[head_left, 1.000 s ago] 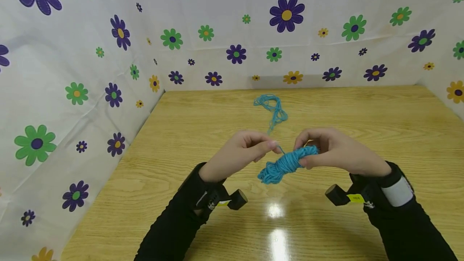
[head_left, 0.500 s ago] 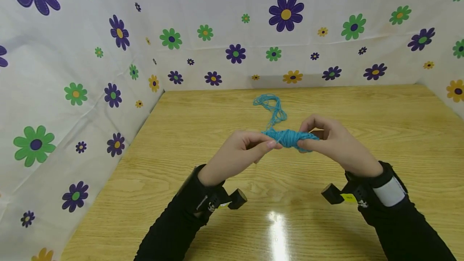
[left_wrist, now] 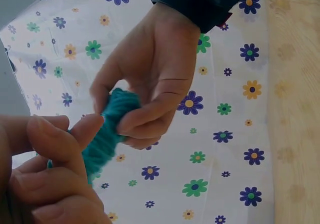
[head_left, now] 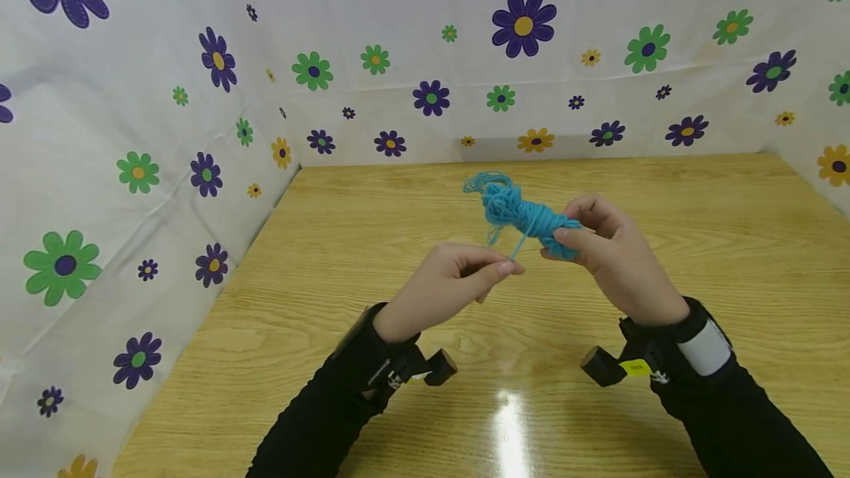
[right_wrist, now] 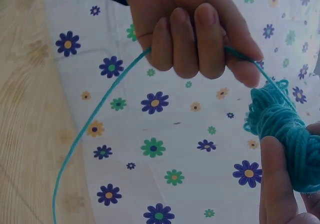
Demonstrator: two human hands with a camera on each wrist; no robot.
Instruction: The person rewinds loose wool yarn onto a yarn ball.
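A bundle of blue yarn (head_left: 531,218), wound round its middle, is held up over the table. My right hand (head_left: 617,257) grips its right end between thumb and fingers. Just left of the bundle, my left hand (head_left: 458,282) pinches the yarn strand (head_left: 519,245) that runs taut to the wound middle. The right wrist view shows this strand passing through the curled fingers of the left hand (right_wrist: 192,34) and hanging down in a long curve on the far side. In the left wrist view the fingers of the left hand (left_wrist: 55,169) partly hide the bundle (left_wrist: 107,134).
Loose blue yarn (head_left: 481,181) lies on the wooden table (head_left: 372,212) toward the back, partly hidden behind the bundle. A white cloth with printed flowers (head_left: 398,28) hangs behind the table and along its left side.
The bundle has moved up and away, first swinging level, then tilting with its left end raised. My right hand moved with it. The left hand stays low, with the strand stretched between.
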